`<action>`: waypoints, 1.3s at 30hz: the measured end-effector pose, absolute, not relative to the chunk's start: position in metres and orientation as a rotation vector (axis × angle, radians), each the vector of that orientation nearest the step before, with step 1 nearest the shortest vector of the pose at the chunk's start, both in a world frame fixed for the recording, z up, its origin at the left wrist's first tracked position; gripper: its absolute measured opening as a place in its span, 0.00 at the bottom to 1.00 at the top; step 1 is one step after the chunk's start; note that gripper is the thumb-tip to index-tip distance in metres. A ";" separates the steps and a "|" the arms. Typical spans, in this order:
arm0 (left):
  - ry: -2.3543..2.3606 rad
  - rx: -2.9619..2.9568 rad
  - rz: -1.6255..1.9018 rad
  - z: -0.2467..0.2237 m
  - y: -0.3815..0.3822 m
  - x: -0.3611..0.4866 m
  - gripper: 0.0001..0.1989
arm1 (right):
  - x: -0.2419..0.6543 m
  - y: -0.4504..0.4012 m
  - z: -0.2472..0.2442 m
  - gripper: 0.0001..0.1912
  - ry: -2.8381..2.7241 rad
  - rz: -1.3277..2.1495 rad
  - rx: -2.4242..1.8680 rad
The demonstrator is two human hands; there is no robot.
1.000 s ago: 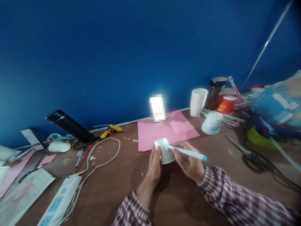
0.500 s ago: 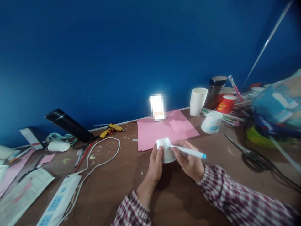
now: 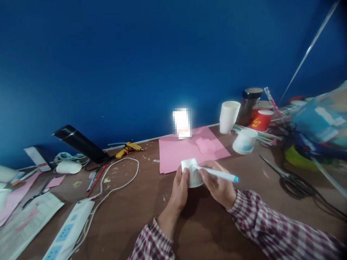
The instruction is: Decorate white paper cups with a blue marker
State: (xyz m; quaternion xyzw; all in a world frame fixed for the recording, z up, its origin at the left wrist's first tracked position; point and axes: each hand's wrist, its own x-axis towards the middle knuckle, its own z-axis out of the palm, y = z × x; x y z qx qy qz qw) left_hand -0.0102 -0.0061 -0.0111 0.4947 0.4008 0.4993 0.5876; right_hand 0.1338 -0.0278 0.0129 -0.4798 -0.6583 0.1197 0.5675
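Note:
A white paper cup (image 3: 194,177) with a blue zigzag line near its lower rim is gripped by my left hand (image 3: 180,186), thumb on its side. My right hand (image 3: 219,182) is closed round a white marker (image 3: 219,174) with a light blue end. The marker's tip touches the upper part of the cup, where blue marks show. Just beyond both hands lie pink paper sheets (image 3: 176,153) with a smaller pink cut-out (image 3: 205,146) on top.
Scissors (image 3: 287,178), another cup with a blue patch (image 3: 244,141), stacked white cups (image 3: 228,117) and a red cup (image 3: 261,120) stand to the right. Leftward are a yellow glue gun (image 3: 128,149), a power strip (image 3: 69,231) with its looping cord, and a black cylinder (image 3: 81,142).
The hands, cup and marker keep nearly the same pose. The marker's blue end has shifted very slightly right, and the whole view has moved a little.

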 end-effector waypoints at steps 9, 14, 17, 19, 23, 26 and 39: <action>0.935 1.153 1.179 -0.012 -0.007 -0.010 0.20 | 0.133 -0.028 0.013 0.05 -1.549 0.291 -1.126; 0.931 1.144 1.177 -0.010 -0.007 -0.010 0.21 | 0.132 -0.028 0.014 0.06 -1.549 0.291 -1.133; 0.912 1.125 1.180 -0.011 -0.007 -0.009 0.20 | 0.133 -0.028 0.014 0.06 -1.546 0.293 -1.135; 0.915 1.132 1.177 -0.012 -0.007 -0.009 0.20 | 0.133 -0.028 0.013 0.06 -1.545 0.291 -1.128; 0.953 1.158 1.182 -0.011 -0.007 -0.010 0.21 | 0.133 -0.028 0.013 0.05 -1.543 0.296 -1.127; 0.945 1.156 1.169 -0.010 -0.007 -0.010 0.21 | 0.133 -0.028 0.013 0.06 -1.546 0.301 -1.132; 0.964 1.177 1.164 -0.012 -0.007 -0.011 0.22 | 0.133 -0.028 0.012 0.06 -1.552 0.283 -1.141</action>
